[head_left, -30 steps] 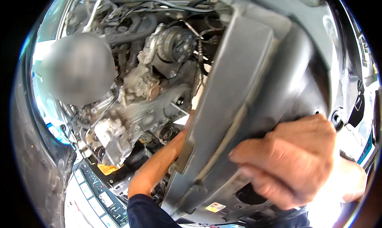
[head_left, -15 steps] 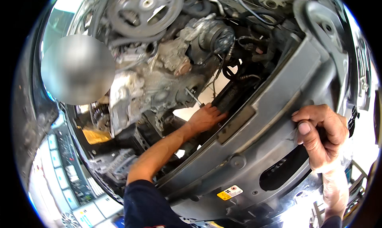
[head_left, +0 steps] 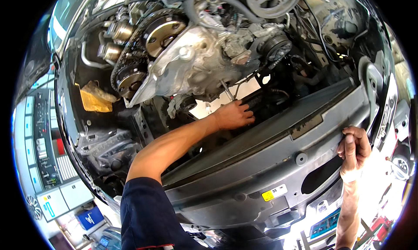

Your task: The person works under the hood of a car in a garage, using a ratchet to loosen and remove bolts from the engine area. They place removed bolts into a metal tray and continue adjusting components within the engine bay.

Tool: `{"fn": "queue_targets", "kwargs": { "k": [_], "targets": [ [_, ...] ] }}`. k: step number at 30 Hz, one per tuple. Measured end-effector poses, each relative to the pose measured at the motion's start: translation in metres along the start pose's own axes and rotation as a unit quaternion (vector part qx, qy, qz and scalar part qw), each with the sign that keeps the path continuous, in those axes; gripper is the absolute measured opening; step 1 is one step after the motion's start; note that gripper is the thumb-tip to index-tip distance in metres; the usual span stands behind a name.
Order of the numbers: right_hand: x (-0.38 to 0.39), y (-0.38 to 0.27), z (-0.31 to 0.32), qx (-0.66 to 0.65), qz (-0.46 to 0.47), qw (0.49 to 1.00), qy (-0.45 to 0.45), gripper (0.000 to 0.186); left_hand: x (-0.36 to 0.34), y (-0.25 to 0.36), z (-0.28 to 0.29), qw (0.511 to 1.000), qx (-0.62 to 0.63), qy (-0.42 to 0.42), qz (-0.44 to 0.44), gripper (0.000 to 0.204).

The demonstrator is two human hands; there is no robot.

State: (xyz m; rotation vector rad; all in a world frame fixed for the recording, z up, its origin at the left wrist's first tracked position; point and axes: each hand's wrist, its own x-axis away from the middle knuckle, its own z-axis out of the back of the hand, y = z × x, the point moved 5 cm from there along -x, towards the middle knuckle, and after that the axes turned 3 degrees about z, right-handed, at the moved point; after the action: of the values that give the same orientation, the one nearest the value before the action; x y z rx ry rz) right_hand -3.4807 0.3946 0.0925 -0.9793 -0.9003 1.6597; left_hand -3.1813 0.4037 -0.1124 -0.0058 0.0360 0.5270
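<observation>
While the left arm, in a navy sleeve (head_left: 143, 215), reaches across the front panel (head_left: 248, 173) into the open engine bay (head_left: 93, 125), I see the left hand (head_left: 235, 115) at the lower end of a steel rod (head_left: 227, 90). The rod slants up beyond the bay's front edge, its top at the lower edge of the timing cover (head_left: 187, 69). Those fingers are bent, but their undersides are hidden, so I cannot tell whether they close on it. Over by the panel's right end, the right hand (head_left: 356, 153) has its fingers curled in narrow, thumb drawn against them, with nothing showing between; whether it touches the panel I cannot tell. Two shiny sprockets (head_left: 165, 35) with a chain (head_left: 114, 81) sit to the left of the cover, a spoked pulley (head_left: 274, 0) and a ribbed pulley (head_left: 279, 49) to its right. A crumpled yellow cloth or bag (head_left: 93, 102) lies toward the bay's left edge, and a yellow and white label (head_left: 274, 192) sticks near the panel's lower edge.
</observation>
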Motion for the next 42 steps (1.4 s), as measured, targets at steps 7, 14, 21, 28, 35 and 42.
{"fn": "queue_targets", "kwargs": {
  "k": [7,14,21,28,35,42],
  "targets": [
    [0.005,0.005,-0.001,0.027,0.005,0.999,0.018,0.021,0.002,0.01,-0.008,0.992,0.05,-0.033,0.112,0.021],
    [-0.049,-0.071,-0.037,0.111,0.054,0.975,-0.185,0.022,0.003,0.012,-0.003,0.99,0.012,0.019,0.141,0.008],
    [-0.119,0.036,-0.253,0.193,-0.157,0.772,-0.585,0.033,-0.004,0.009,0.0,0.977,-0.035,0.178,0.109,0.01],
    [-0.084,0.13,-0.314,0.045,-0.376,0.657,-0.652,0.039,0.001,0.014,-0.017,0.961,0.049,0.154,0.223,0.018],
    [-0.095,0.153,-0.314,0.089,-0.337,0.704,-0.619,0.056,-0.037,0.022,-0.018,0.94,0.09,-0.22,0.243,0.025],
    [-0.095,0.125,-0.316,0.074,-0.352,0.685,-0.634,0.037,-0.033,0.014,0.006,0.933,0.121,-0.214,0.264,0.023]
  ]
}}
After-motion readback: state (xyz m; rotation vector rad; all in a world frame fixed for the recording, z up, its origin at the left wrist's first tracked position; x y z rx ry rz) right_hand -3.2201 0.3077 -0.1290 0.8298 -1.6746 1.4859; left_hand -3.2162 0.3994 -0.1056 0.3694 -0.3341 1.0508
